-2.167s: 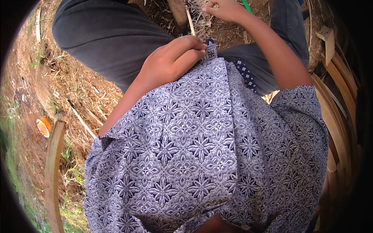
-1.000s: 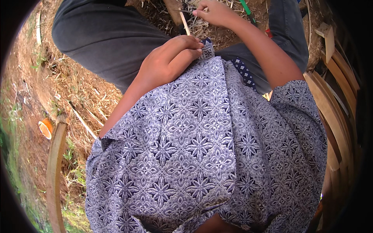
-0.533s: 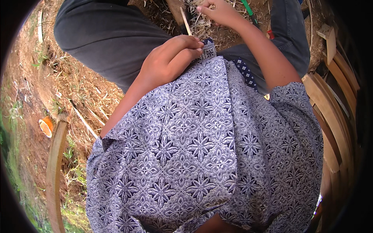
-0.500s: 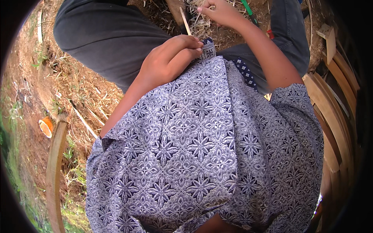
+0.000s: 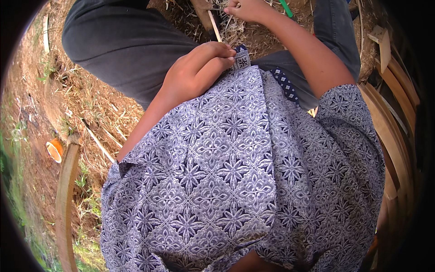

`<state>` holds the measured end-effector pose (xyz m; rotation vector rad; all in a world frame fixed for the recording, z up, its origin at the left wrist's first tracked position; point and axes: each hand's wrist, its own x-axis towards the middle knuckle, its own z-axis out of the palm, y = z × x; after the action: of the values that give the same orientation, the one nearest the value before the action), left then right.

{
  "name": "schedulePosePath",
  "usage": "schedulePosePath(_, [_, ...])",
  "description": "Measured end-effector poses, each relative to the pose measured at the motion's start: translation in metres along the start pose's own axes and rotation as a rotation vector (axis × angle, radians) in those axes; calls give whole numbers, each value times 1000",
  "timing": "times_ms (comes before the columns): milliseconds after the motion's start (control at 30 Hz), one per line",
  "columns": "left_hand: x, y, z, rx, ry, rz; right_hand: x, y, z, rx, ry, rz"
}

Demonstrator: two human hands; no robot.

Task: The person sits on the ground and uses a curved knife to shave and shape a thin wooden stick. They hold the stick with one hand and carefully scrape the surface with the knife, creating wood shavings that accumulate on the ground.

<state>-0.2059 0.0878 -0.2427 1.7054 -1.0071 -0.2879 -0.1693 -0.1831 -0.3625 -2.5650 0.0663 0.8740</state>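
My left hand is closed in front of the patterned shirt, its fingertips against the shirt's lower hem. A thin pale wooden stick runs up and away from those fingers, its near end hidden in the hand. At the top edge my right hand is closed, thumb against the fingers. A thin dark strip reaches from it toward the stick's far end; its kind is unclear. Beyond the stick lies a broad brown piece of wood, partly cut off by the picture's edge.
Pale shavings cover the ground between my legs, with a green object nearby. Curved-looking boards are piled at right. At left are an orange cup-like thing and an upright wooden post.
My right hand has moved slightly left and up, to just beyond the stick's far end. The left hand and the stick have hardly moved.
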Motion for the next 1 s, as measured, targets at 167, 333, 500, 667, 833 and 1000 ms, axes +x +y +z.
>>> schedulePosePath(167, [-2,-6,5,26,51,13,-18,0,-5,261,2,19])
schedulePosePath(333, [-4,-9,6,42,38,6,-68,-27,-33,306,-183,64])
schedulePosePath(500, [-3,-6,4,38,21,-10,-69,-31,-27,125,-82,-21])
schedulePosePath(667, [-3,-6,5,39,-2,-10,-29,-3,18,150,182,-36])
schedulePosePath(833, [-2,-7,6,4,14,-16,-22,-7,1,344,-39,200])
schedulePosePath(1000, [2,4,-2,-6,-72,-56,-69,-15,-24,402,-140,153])
